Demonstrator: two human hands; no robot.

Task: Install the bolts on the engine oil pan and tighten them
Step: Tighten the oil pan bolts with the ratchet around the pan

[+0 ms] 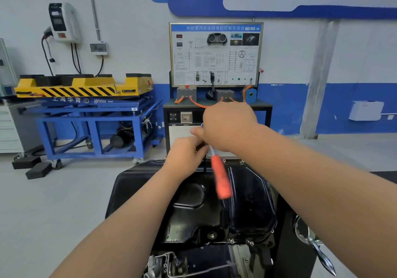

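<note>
A black engine oil pan lies upturned on an engine in front of me, with bolts along its near rim and a drain hole. Both hands meet over the pan's far edge. My right hand grips the head end of a ratchet wrench whose blurred orange handle hangs down toward me. My left hand pinches the tool's lower end just below the right hand; the socket and bolt under them are hidden.
Behind the pan stands a training bench with a wiring panel and orange cables. A blue lift cart carrying a yellow striped unit is to the left. A chrome lever sticks out at the lower right. Grey floor lies on both sides.
</note>
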